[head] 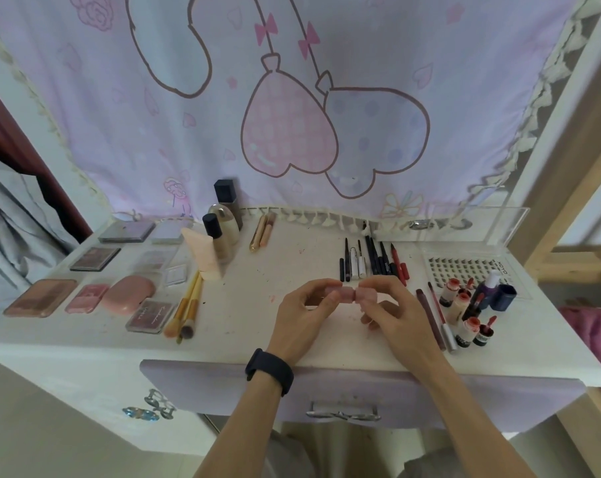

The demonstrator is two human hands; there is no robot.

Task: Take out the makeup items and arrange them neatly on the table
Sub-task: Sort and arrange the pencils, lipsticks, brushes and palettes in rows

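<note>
Palettes [40, 297] line the table's [257, 322] left edge. Above the middle of the front edge, the left hand [302, 312] and right hand [392, 312] each pinch one end of a small pink case [349, 293]. It is likely light, stiff, slick plastic, best gripped on its flat sides. A clear tray [499, 219] at the back right corner seems to hold a lash card [464, 270].

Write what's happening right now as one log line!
left hand and right hand: pinch small pink item | where: over table centre | palettes: left | pencils: right
</note>
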